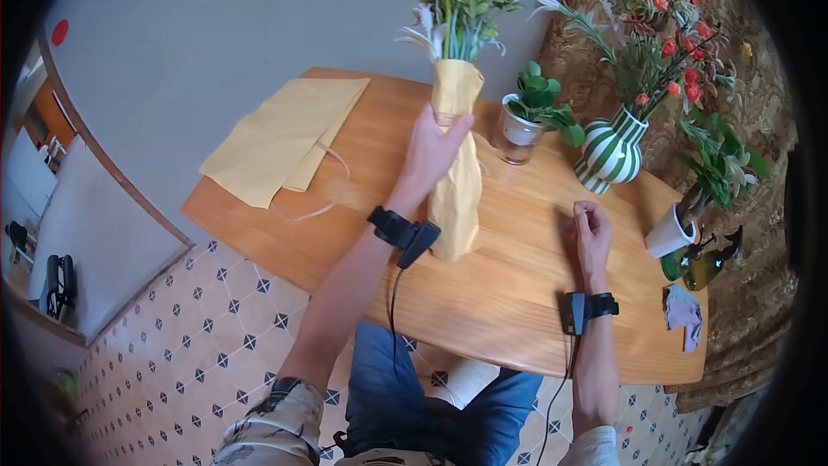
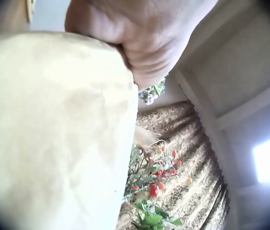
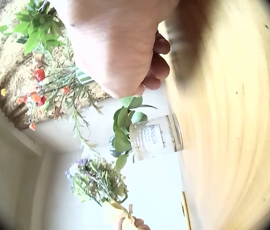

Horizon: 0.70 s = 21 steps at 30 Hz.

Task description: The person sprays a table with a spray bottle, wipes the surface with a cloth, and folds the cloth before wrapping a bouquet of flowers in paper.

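Observation:
My left hand [image 1: 431, 151] grips a bouquet wrapped in yellow paper [image 1: 457, 207], fingers round the wrap near a string tied at its neck. Green leaves and purple and white flowers [image 1: 466, 0] rise out of the top. In the left wrist view the pale wrap [image 2: 53, 129] fills the left side, beneath the hand [image 2: 140, 33]. The right hand [image 1: 593, 237] is held by the table's right part, fingers loosely curled, with nothing seen in it. In the right wrist view that hand [image 3: 120, 43] is near a potted plant in a glass [image 3: 156, 136].
Folded yellow paper [image 1: 276, 138] and a loose string [image 1: 341, 194] lie left on the wooden table [image 1: 517, 311]. Behind the right hand stand a glass-potted plant [image 1: 519, 134] and a striped vase [image 1: 612, 151] of flowers. A white pot [image 1: 668, 233], bottles [image 1: 703, 267] and a grey cloth [image 1: 684, 318] are at right.

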{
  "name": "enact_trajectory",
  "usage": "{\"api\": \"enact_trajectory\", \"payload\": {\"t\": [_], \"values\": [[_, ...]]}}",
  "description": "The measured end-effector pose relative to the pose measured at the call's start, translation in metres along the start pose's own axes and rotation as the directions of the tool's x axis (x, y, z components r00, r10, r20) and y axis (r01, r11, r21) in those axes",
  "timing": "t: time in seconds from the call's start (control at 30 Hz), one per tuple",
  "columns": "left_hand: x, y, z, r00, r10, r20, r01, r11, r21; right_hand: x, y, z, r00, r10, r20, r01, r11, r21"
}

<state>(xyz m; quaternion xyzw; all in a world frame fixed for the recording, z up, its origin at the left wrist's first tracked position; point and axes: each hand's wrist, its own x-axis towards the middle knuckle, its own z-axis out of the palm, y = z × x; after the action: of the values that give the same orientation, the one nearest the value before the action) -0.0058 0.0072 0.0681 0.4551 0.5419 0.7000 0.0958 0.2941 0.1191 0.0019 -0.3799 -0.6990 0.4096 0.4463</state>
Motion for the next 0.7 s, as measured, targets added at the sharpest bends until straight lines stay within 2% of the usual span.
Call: {"api": "enact_trajectory", "payload": {"t": [0.03, 0.1, 0.13, 0.17, 0.2, 0.23, 0.27, 0.33, 0.37, 0.43, 0.47, 0.53, 0.6, 0.63, 0.67, 0.7], "values": [[-0.006, 0.005, 0.005, 0.999, -0.036, -0.028, 0.037, 0.999, 0.026, -0.002, -0.009, 0.004, 1.000, 0.000, 0.004, 0.000, 1.000, 0.002], [-0.015, 0.006, 0.015, 0.997, -0.061, -0.055, 0.065, 0.995, 0.071, -0.012, -0.038, 0.022, 0.992, -0.076, 0.099, 0.063, 0.990, 0.128], [-0.019, 0.006, 0.019, 0.993, -0.083, -0.079, 0.091, 0.989, 0.115, -0.019, -0.054, 0.028, 0.966, -0.044, 0.256, 0.004, 0.988, 0.156], [-0.022, 0.007, 0.022, 0.993, -0.066, -0.099, 0.081, 0.984, 0.156, -0.026, -0.070, 0.039, 0.939, -0.070, 0.335, 0.032, 0.992, 0.119], [-0.026, 0.009, 0.025, 0.994, -0.064, -0.093, 0.079, 0.984, 0.160, -0.030, -0.072, 0.051, 0.897, -0.079, 0.434, -0.005, 0.982, 0.189], [-0.031, 0.014, 0.029, 0.990, -0.094, -0.106, 0.107, 0.986, 0.125, -0.036, -0.078, 0.064, 0.850, -0.043, 0.525, -0.097, 0.967, 0.236], [-0.034, 0.017, 0.032, 0.986, -0.120, -0.117, 0.130, 0.987, 0.089, -0.043, -0.086, 0.077, 0.855, -0.047, 0.517, -0.094, 0.965, 0.243], [-0.040, 0.020, 0.040, 0.983, -0.138, -0.119, 0.146, 0.988, 0.056, -0.053, -0.100, 0.095, 0.793, -0.111, 0.599, -0.100, 0.946, 0.308], [-0.043, 0.021, 0.041, 0.977, -0.168, -0.128, 0.172, 0.985, 0.021, -0.053, -0.099, 0.097, 0.795, -0.122, 0.594, -0.091, 0.945, 0.316], [-0.053, 0.026, 0.040, 0.980, -0.168, -0.107, 0.169, 0.986, 0.002, -0.054, -0.092, 0.103, 0.687, 0.016, 0.726, -0.298, 0.918, 0.262], [-0.058, 0.033, 0.038, 0.980, -0.178, -0.089, 0.176, 0.984, -0.023, -0.054, -0.092, 0.101, 0.689, 0.000, 0.725, -0.285, 0.920, 0.271], [-0.063, 0.038, 0.030, 0.988, -0.147, -0.047, 0.149, 0.988, 0.045, -0.056, -0.091, 0.090, 0.681, -0.049, 0.731, -0.238, 0.929, 0.283], [-0.059, 0.030, 0.024, 0.983, -0.148, 0.108, 0.172, 0.949, -0.266, -0.057, -0.092, 0.076, 0.685, -0.035, 0.728, -0.249, 0.928, 0.279], [-0.055, 0.032, 0.015, 0.961, -0.179, 0.212, 0.227, 0.946, -0.231, -0.057, -0.096, 0.068, 0.687, -0.020, 0.727, -0.247, 0.934, 0.259], [-0.051, 0.034, 0.013, 0.961, -0.171, 0.216, 0.221, 0.947, -0.233, -0.057, -0.099, 0.060, 0.690, -0.003, 0.724, -0.246, 0.939, 0.239], [-0.049, 0.035, 0.012, 0.941, -0.226, 0.252, 0.305, 0.889, -0.342, -0.057, -0.103, 0.053, 0.708, 0.004, 0.706, -0.180, 0.968, 0.175]]}}
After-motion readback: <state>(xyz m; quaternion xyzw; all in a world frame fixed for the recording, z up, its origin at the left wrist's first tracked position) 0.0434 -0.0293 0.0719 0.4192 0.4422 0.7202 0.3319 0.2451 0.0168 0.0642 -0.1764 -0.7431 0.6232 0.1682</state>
